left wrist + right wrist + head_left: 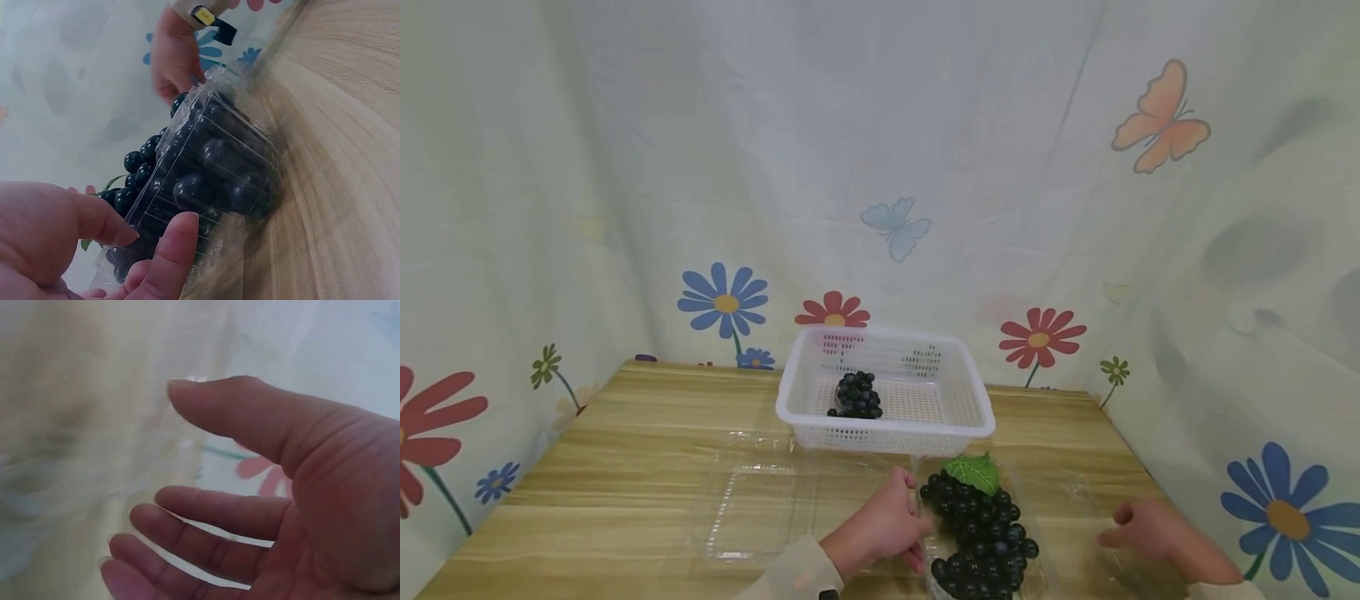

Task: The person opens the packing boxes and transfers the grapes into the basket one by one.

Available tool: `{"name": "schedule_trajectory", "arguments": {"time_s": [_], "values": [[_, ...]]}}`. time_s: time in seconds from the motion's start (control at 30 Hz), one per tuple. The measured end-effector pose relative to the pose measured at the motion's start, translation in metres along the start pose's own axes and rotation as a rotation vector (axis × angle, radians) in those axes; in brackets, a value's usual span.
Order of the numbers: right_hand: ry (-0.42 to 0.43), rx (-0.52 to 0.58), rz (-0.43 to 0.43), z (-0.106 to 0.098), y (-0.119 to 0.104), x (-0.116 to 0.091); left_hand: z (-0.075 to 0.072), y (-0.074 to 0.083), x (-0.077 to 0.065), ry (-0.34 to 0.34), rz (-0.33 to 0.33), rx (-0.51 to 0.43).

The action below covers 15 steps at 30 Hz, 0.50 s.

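Note:
A bunch of dark grapes (pixel 976 521) with a green leaf (pixel 974 472) fills a clear plastic clamshell box (pixel 228 134) on the table. At the box's left side is my left hand (pixel 887 521); in the left wrist view its thumb (pixel 106 219) meets the rim and its index finger lies by the wall, the tips apart. My right hand (pixel 1157 533) is off to the right of the box, beside a faint clear plastic lid (pixel 1078 492). Nothing shows between its spread thumb and fingers (pixel 212 537) in the right wrist view.
Behind the box stands a white slotted basket (pixel 887 437) with a smaller bunch of dark grapes (pixel 856 396) inside. Left of my left hand lies another clear clamshell (pixel 752 512), opened flat. A printed curtain (pixel 887 150) hangs around the table's back and sides.

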State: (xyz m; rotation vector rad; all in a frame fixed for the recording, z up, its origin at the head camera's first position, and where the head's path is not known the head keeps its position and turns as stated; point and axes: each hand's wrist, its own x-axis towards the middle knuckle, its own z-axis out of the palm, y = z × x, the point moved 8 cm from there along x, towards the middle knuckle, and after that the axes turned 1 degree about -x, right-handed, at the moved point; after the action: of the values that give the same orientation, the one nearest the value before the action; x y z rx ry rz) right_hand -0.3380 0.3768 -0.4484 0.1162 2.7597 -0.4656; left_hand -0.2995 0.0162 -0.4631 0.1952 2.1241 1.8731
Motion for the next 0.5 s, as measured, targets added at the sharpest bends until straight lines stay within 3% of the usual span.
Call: {"name": "schedule_trajectory", "arguments": {"time_s": [0.1,0.23,0.37,0.5], "values": [[0.032,0.025,-0.115,-0.017,-0.030,-0.003,0.000,0.000,0.000,-0.001,-0.005,0.005],[0.010,0.075,-0.282,-0.031,-0.074,-0.010,0.000,-0.001,0.000,-0.005,-0.014,0.015],[-0.039,0.124,-0.434,-0.036,-0.110,-0.020,0.000,-0.003,0.002,-0.009,-0.022,0.024],[-0.054,0.126,-0.518,-0.038,-0.134,-0.026,0.000,-0.004,0.002,-0.007,-0.021,0.023]]}}
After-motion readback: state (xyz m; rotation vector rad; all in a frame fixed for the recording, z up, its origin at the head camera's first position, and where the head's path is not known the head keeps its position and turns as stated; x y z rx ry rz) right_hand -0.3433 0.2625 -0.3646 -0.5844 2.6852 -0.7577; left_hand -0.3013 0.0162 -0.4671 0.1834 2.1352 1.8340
